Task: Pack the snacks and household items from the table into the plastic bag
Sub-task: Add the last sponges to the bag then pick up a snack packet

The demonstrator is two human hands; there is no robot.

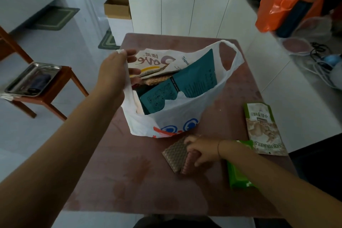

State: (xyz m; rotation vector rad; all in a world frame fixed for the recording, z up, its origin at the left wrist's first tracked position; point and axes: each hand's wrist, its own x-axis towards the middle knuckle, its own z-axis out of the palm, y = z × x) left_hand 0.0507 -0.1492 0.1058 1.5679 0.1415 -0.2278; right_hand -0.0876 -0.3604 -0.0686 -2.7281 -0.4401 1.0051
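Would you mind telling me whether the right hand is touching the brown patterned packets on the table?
Touching. The head view shows the right hand with fingers curled over the brown patterned packets.

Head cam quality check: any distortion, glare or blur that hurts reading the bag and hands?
Head view: wide-angle bowing tilts the white cabinet and table edges; lighting is dim and flat, with soft glare on the cabinet doors; the right hand and the textured packet it grips look slightly smeared; the plastic bag and the print on the Squirrels pouch are legible.
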